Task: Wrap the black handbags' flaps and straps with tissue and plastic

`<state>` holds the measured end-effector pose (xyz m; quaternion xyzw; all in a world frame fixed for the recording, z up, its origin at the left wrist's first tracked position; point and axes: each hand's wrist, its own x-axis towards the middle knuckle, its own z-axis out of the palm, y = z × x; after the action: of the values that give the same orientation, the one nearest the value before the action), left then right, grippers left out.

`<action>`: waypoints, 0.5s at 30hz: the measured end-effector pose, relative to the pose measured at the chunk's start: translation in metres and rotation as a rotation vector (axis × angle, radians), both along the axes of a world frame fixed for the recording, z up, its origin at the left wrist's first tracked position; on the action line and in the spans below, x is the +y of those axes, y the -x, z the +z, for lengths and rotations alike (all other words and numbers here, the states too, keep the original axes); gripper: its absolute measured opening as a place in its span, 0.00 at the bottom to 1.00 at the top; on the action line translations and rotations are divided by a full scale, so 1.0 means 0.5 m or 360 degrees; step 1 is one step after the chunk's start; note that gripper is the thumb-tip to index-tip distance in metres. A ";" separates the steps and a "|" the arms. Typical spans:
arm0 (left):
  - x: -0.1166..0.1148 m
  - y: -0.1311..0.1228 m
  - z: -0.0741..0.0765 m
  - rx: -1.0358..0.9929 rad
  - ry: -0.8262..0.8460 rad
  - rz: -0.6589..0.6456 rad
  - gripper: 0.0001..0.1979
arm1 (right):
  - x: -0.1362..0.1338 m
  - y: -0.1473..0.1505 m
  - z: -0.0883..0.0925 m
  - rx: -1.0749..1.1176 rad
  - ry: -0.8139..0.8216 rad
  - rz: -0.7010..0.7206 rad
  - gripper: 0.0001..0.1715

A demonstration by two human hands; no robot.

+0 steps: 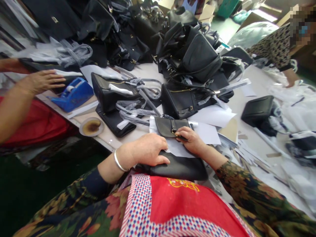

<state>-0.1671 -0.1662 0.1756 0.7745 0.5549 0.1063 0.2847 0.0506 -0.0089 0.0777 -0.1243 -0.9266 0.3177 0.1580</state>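
A black handbag (180, 168) lies directly before me, with white paper (181, 148) over its upper part. Its dark flap (163, 126) has a strap and a gold-coloured buckle. My right hand (191, 140) is closed at the lower edge of the flap, fingertips pinching the strap end by the buckle. My left hand (145, 149) rests on the bag's left side, fingers bent over the paper's edge and thumb apart on the black body. Its fingertips are partly hidden.
Black bags (197, 52) are heaped at the back. Nearer stand two bags (111, 89) (176, 100) with plastic-wrapped straps. A blue tape dispenser (76, 93) and small round dish (92, 127) are left. One co-worker's hand (40, 82) is at left; another person's arm (276, 49) is at right.
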 end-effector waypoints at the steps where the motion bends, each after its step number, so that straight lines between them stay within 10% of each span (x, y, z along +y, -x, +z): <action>1: -0.001 0.001 0.000 -0.0011 0.0015 -0.0031 0.18 | -0.007 0.001 0.002 -0.0061 -0.0099 0.0041 0.09; 9: 0.038 0.018 0.014 0.0017 -0.0004 -0.0039 0.22 | -0.084 0.017 0.052 -0.0703 -0.0606 0.0033 0.20; 15: 0.184 -0.009 -0.101 0.0041 0.0022 -0.0241 0.18 | -0.064 -0.016 0.059 -0.0569 -0.0563 -0.0095 0.15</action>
<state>-0.1627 -0.0741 0.1249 0.8135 0.4991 0.0707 0.2900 0.0586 -0.0408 0.1070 -0.1764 -0.9769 0.1189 0.0203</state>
